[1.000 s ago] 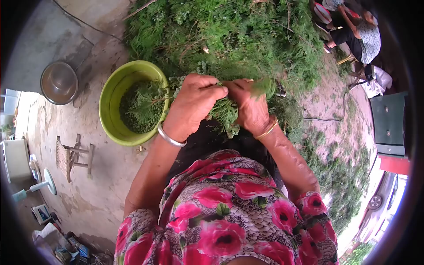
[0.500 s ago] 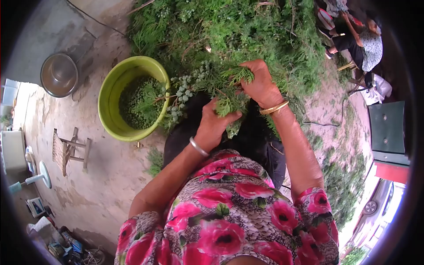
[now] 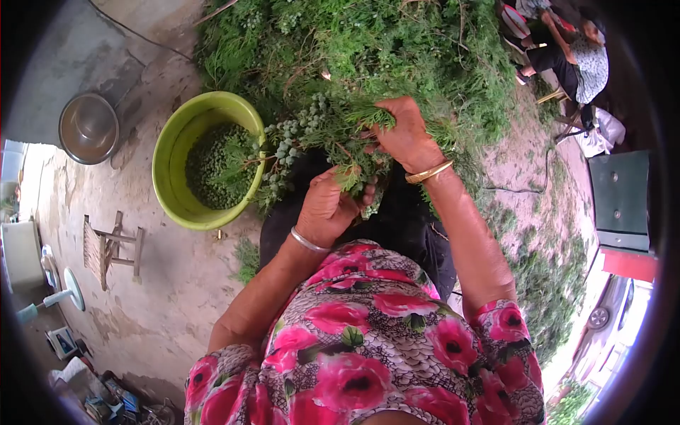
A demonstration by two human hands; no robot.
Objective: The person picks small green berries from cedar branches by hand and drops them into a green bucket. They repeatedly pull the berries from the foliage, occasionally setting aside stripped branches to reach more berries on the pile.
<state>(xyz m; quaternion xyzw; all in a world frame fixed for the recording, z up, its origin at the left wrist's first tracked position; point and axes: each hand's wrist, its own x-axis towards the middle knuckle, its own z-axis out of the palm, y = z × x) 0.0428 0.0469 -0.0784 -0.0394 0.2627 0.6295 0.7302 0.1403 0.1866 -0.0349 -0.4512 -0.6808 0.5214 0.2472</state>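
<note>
A leafy evergreen branch with clusters of pale green cones lies across my lap, its left end over the bucket's rim. My left hand, with a silver bangle, is closed around the lower sprigs of this branch. Above and to the right, my right hand, wearing a gold bangle, pinches a sprig of the same branch. The fingertips of both hands are partly hidden by foliage. To the left stands a yellow-green bucket, partly filled with small green cones.
A large heap of cut evergreen branches lies in front of me. At left are a metal basin and a small wooden stool. Another person sits at far right, near a white sack.
My left hand has turned, its fingers now curling upward into the sprigs. My right hand has shifted slightly left. The view has tilted a little.
</note>
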